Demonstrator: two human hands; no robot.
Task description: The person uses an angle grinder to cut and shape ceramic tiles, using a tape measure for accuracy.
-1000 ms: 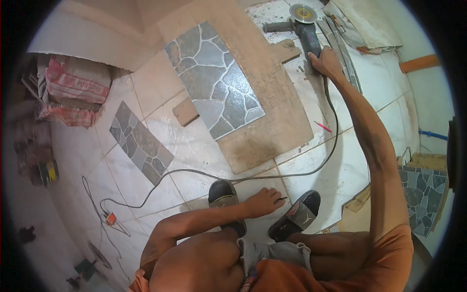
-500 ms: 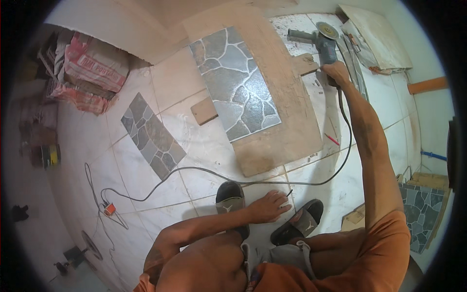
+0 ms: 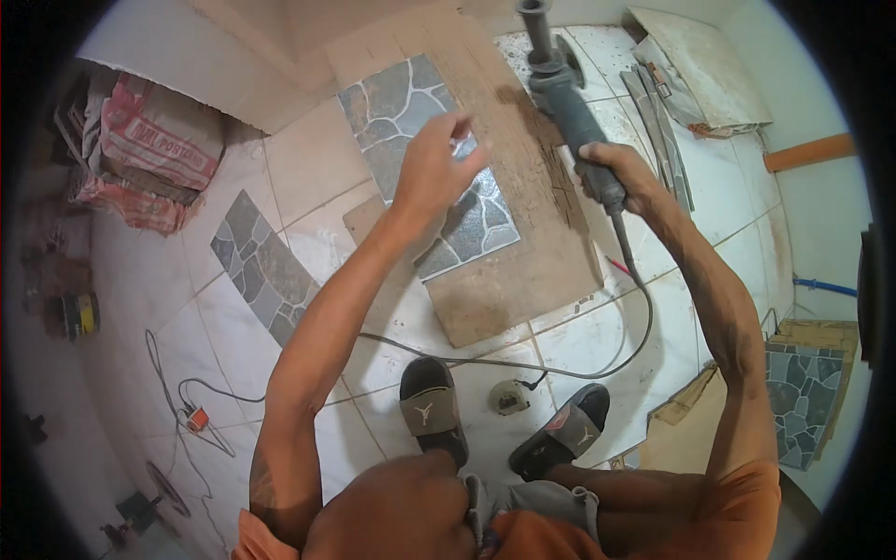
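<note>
My right hand (image 3: 621,175) grips the rear body of a dark angle grinder (image 3: 571,107), lifted off the floor with its side handle pointing up and away. The disc shows edge-on at its right side. My left hand (image 3: 434,173) hovers over a grey stone-patterned tile (image 3: 392,103), thumb and fingers apart, holding nothing. The tile lies on a brown board (image 3: 523,294). Between my sandals sits a small round-cornered tape measure (image 3: 509,397) with a black tip.
The grinder's cord (image 3: 485,362) runs across the floor to an orange plug connection (image 3: 197,418). A cut tile (image 3: 257,261) lies left; paper sacks (image 3: 159,140) are stacked beyond. A red pencil (image 3: 619,267) lies beside the board. More patterned tiles (image 3: 803,397) are at right.
My right hand has raised the grinder from the floor and drawn it left. My left hand has left the tape measure between the sandals and moved up over the tile.
</note>
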